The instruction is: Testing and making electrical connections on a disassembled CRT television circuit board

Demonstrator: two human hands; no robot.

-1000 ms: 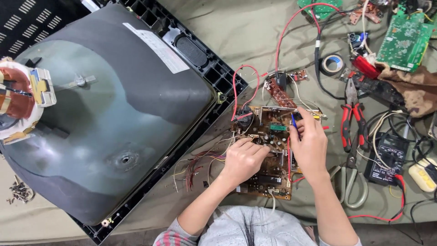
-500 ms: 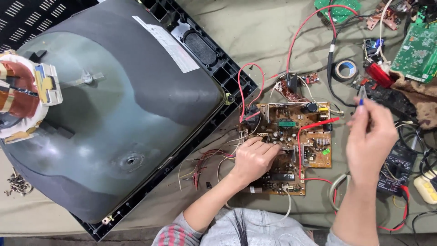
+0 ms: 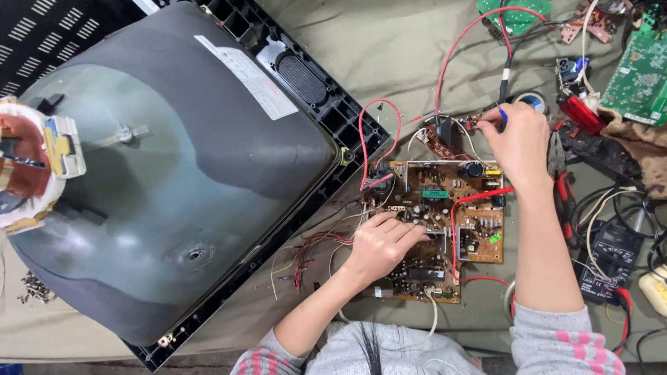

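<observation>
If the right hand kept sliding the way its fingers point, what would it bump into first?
The right hand, pinching a small blue-tipped tool, points up and left. The first thing there is probably the small reddish board right at its fingertips, with red wire beyond. Height above the cloth is hard to judge.

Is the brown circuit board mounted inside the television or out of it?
Out. The brown circuit board lies flat on the cloth beside the picture tube, joined by loose wires; the left hand rests on it.

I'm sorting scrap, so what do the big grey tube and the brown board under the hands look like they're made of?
Grey tube: seemingly glass under a matte dark coating, with soft sheen. Brown board: probably phenolic paper laminate, dull tan, studded with components.
</observation>
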